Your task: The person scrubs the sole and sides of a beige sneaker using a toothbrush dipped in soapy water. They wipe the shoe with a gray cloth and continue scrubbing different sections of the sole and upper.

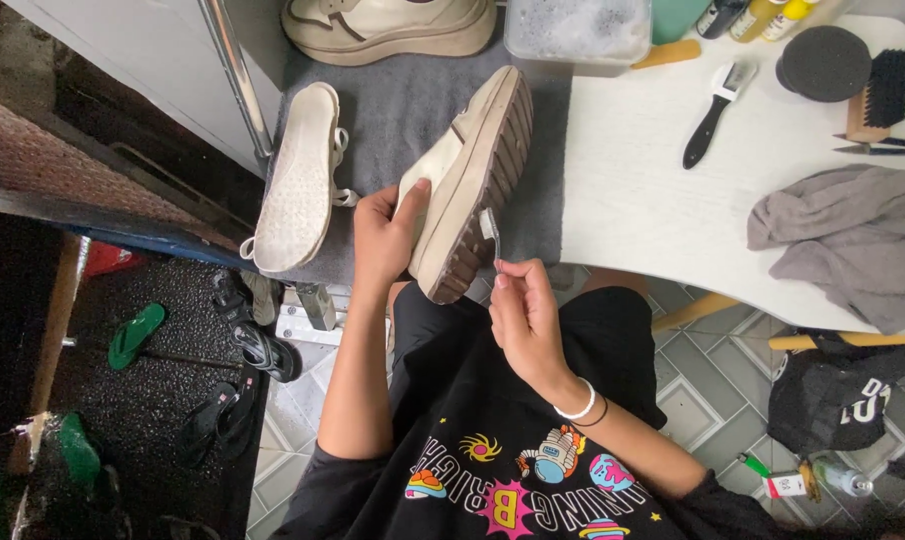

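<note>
I saw left hand [385, 232] clamp the cream shoe [470, 180] tilted sole-up at 12 o'clock over the grey mat [413, 110], exposing the edge; right hand [523, 310] pinched a small brush [491, 232] against the sole rim

One view only, head cam; worn on the person, looks steeply down over chest & lap; close to the left hand [385, 235] & right hand [525, 312], both mid-frame; white table [643, 190] fills upper right; tiled floor [703, 380] below; no 2nd view to overlap.
</note>
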